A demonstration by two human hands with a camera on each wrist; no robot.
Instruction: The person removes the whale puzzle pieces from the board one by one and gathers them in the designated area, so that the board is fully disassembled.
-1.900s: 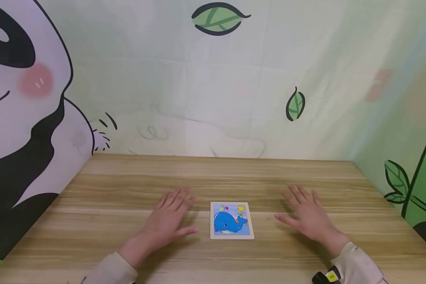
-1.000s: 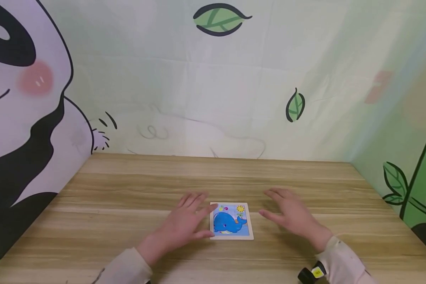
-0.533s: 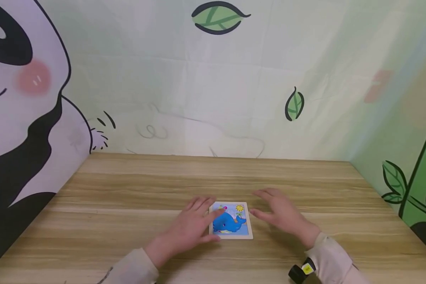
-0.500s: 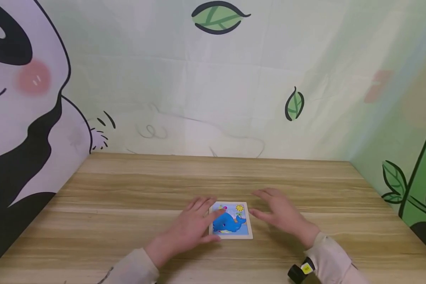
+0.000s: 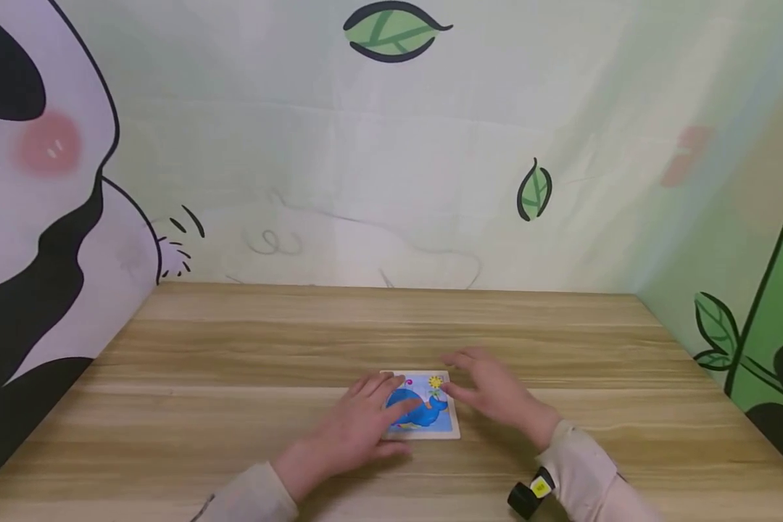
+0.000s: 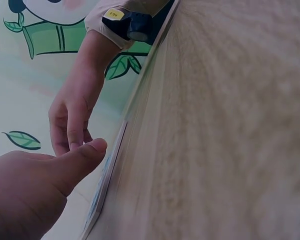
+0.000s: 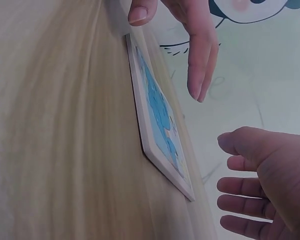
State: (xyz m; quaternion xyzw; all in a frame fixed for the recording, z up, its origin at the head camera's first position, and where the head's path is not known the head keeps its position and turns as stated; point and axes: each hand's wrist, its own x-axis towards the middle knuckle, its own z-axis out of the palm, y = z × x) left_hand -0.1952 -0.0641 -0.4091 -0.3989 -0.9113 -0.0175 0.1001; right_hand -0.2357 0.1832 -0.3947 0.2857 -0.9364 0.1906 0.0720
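A square picture board (image 5: 438, 426) with a pale raised frame and a blue whale lies flat on the wooden table. The left hand (image 5: 359, 428) reaches over its left side, fingers spread, hiding part of the whale. To the right, the right hand (image 5: 496, 395) is extended, its thumb and fingertips overlapping the board's right edge in the head view. In the right wrist view, the left hand (image 7: 200, 50) and right hand (image 7: 270, 175) are both held above the board (image 7: 157, 120), with air between. Neither hand holds anything.
The wooden table (image 5: 235, 341) runs back to a wall hanging (image 5: 287, 145) printed with leaves and a panda. A black band device with a yellow label (image 5: 531, 493) is worn at the right wrist.
Both hands have moved inward toward the board, the left hand rightward over its left part, the right hand leftward to its right edge. The board stays flat on the table.
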